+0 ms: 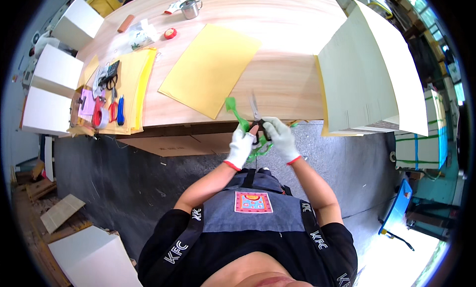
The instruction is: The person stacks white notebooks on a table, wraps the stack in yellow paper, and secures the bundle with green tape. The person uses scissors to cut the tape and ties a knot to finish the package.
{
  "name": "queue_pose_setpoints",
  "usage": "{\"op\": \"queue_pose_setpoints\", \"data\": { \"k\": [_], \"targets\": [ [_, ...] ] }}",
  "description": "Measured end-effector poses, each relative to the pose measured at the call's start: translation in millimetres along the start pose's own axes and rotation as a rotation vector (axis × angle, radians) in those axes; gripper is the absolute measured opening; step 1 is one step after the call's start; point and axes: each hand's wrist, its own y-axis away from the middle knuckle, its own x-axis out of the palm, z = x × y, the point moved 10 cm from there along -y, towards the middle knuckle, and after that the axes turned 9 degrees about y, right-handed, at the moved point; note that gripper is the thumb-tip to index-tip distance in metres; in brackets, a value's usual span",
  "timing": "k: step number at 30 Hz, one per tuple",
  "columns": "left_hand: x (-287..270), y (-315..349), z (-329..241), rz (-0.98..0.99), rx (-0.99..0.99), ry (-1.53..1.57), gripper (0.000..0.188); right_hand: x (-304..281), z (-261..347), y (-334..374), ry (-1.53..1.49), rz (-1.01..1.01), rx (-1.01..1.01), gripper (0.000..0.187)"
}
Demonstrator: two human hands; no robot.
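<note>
Both my hands wear white gloves with red cuffs and meet just off the near edge of the table. My left hand (240, 147) is closed on a crumpled green plastic strap (231, 105), one end standing up above the fingers and more of it hanging below. A bare fingertip pokes out of that glove, close to the scissors' handles. My right hand (280, 136) is closed at the black handles of a pair of scissors (255, 108), whose blades point away from me over the table edge. The fingers partly hide the handles. Beyond lies a yellow-brown paper sheet (210, 68).
A tall stack of white sheets (359, 73) stands at the table's right. On the left, a box (79, 106) holds tools beside yellow envelopes (136, 83). Farther back are a red tape roll (170, 33), a tissue pack (143, 36) and a metal cup (190, 9).
</note>
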Motion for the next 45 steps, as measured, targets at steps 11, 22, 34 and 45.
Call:
{"op": "queue_pose_setpoints", "data": {
  "k": [11,22,34,45],
  "targets": [
    [2,0,-26,0.394,-0.131,-0.121,0.036,-66,-8,-82,0.708,-0.472,-0.089,0.035],
    [74,5,-68,0.645,-0.221,0.045,0.039,-15,5,109,-0.349,0.284,0.294,0.044],
    [349,-19,-242,0.953,0.433,-0.157,0.027,-283,71,264,-0.03,-0.332,0.3,0.018],
    [567,-205,-323,0.58,0.661,-0.895,0.036,-444,65,251,-0.096,-0.632,0.089,0.028]
  ]
}}
